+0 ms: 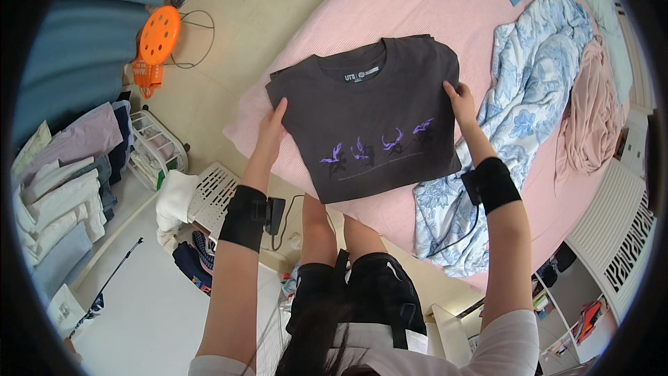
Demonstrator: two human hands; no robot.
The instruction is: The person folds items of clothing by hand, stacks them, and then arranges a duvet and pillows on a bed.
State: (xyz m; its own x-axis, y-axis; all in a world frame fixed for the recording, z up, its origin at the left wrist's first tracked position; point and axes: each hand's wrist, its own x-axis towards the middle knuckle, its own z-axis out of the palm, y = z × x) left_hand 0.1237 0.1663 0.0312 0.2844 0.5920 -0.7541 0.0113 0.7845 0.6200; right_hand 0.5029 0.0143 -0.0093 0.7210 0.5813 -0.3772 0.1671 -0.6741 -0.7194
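Observation:
A dark grey T-shirt (376,109), folded to a broad block with its neckline away from me, is held up between my two hands over the near end of the bed. Purple and black figures are printed in a row across its lower front. My left hand (272,130) grips the left side edge, thumb on top. On the opposite edge my right hand (460,104) pinches the cloth, thumb also on top. The fingers under the shirt are hidden. Behind it spreads the pink ribbed bed cover (407,0).
A blue-and-white floral quilt (527,94) and a dusty-pink cloth (595,109) lie along the bed's right side. To the left stand an orange stool (160,35), a white wire basket (156,141) and a white slotted chair (215,193). Folded clothes (78,183) sit in rows at far left.

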